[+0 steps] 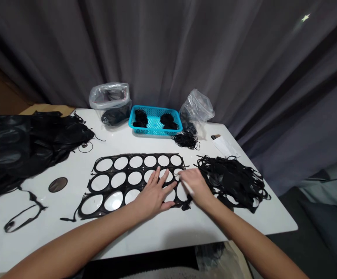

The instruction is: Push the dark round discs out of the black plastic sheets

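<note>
My left hand lies flat with fingers spread on a black sheet with rows of oval cut-outs, pressing it to the table. My right hand rests at the sheet's right end, gripping a thin white stick whose tip points toward the oval holes. The two hands are close together but apart. Part of the sheet lies hidden under both hands.
A tangled pile of black cut sheets lies right of my hands. A black heap fills the left. At the back stand a teal basket holding black coils and clear plastic bags. A grey curtain hangs behind the white table.
</note>
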Demonstrator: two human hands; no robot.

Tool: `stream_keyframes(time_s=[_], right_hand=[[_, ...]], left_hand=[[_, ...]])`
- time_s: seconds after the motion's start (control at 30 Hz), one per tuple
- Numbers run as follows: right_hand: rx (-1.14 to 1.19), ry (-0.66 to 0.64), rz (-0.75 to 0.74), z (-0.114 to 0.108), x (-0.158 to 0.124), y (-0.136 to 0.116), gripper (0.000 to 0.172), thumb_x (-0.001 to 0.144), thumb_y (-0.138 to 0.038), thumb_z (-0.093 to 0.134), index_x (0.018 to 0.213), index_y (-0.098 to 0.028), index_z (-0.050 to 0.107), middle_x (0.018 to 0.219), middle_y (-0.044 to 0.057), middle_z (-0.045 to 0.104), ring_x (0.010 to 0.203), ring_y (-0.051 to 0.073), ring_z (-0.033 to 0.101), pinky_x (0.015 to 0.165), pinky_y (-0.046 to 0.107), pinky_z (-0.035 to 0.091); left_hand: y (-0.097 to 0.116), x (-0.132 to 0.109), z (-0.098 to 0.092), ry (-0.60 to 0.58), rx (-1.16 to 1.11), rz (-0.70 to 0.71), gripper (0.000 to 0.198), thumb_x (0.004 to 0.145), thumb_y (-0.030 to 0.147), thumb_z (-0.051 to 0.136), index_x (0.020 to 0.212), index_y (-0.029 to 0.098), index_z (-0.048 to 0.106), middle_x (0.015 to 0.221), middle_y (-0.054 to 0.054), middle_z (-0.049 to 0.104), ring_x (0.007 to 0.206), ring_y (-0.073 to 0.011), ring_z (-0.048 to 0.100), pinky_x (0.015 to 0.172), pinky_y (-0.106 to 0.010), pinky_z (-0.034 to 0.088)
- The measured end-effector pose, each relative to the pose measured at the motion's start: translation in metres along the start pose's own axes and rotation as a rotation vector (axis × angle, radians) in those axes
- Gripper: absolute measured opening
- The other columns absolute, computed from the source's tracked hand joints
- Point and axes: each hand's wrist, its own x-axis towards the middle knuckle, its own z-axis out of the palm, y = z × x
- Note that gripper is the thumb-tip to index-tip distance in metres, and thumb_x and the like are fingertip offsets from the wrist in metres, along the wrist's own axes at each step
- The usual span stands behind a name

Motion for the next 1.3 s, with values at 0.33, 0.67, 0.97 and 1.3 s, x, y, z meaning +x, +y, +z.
stream_keyframes(time_s=[0.33,0.67,0.97,1.3], right_hand=[[0.222,0.299,0.575,-0.028,0.052,0.07,0.02,0.089,-0.038,0.052,0.075,-0.023,0.056,0.075,0.005,0.07,0.067,0.022,0.06,0.065,0.03,0.042],[0.574,-0.006,0.417,0.013,0.048,0.023,0.018,0.088,-0.037,0.056,0.082,-0.022,0.064,0.081,0.002,0.071,0.071,0.019,0.062,0.068,0.028,0.045],[0.632,-0.003,0.347,0.017,0.047,0.028,0.013,0.09,-0.032,0.056,0.082,-0.022,0.062,0.089,0.003,0.072,0.084,0.021,0.066,0.08,0.032,0.048],[0.046,-0.003,0.0,0.021,0.045,0.025,0.018,0.096,-0.019,0.044,0.091,-0.02,0.061,0.089,0.01,0.068,0.088,0.025,0.06,0.082,0.037,0.04]], left_hand=[[-0.003,0.015,-0.012,0.016,0.074,-0.017,0.066,0.086,0.064,0.063,0.14,0.027,0.053,0.154,-0.017,0.038,0.14,-0.0438,0.036,0.112,-0.062,0.026],[-0.022,0.032,0.005,0.05,0.175,-0.038,0.066,0.098,0.059,0.047,0.148,0.017,0.043,0.158,-0.012,0.036,0.146,-0.0338,0.03,0.117,-0.052,0.024],[-0.023,0.031,0.005,0.044,0.154,-0.045,0.064,0.098,0.057,0.047,0.148,0.017,0.042,0.158,-0.011,0.035,0.146,-0.0334,0.03,0.118,-0.052,0.022],[-0.022,0.029,0.005,0.042,0.101,-0.056,0.066,0.096,0.054,0.053,0.149,0.017,0.041,0.159,-0.011,0.033,0.149,-0.041,0.015,0.118,-0.056,0.022]])
